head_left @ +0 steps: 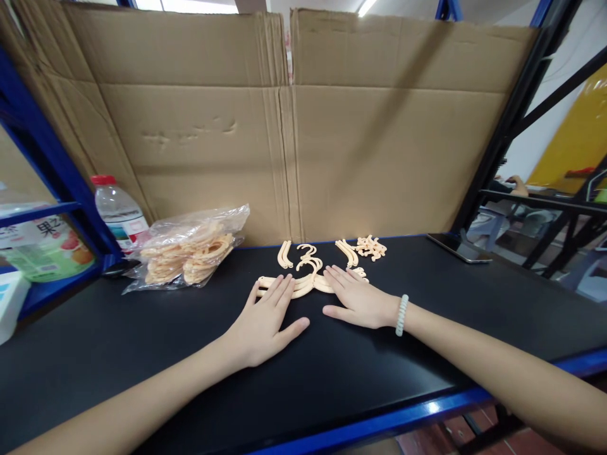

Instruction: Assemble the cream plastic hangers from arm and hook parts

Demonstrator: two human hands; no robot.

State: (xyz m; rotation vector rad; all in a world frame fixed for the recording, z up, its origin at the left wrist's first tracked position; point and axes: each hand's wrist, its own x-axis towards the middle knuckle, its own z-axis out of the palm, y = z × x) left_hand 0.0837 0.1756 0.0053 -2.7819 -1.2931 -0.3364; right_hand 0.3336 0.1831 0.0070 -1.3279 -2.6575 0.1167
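Cream-coloured hangers (310,284) lie together on the black tabletop, their hooks pointing away from me. My left hand (268,322) rests on their left arms, fingers stretched out and thumb apart. Flat on the right arms lies my right hand (358,297), its fingers extended too. The hands partly cover the hangers. Behind them sit loose hooks (306,251), a few curved arm pieces (284,254) on the left and more curved arm pieces (347,253) on the right. A small heap of short cream pieces (371,247) is beside the right-hand ones.
A clear plastic bag (190,249) of cream parts stands at the left, near a red-capped bottle (118,212). A phone-like dark slab (459,248) lies at the back right. Cardboard (403,158) walls the back, and a blue edge (379,423) runs along the front.
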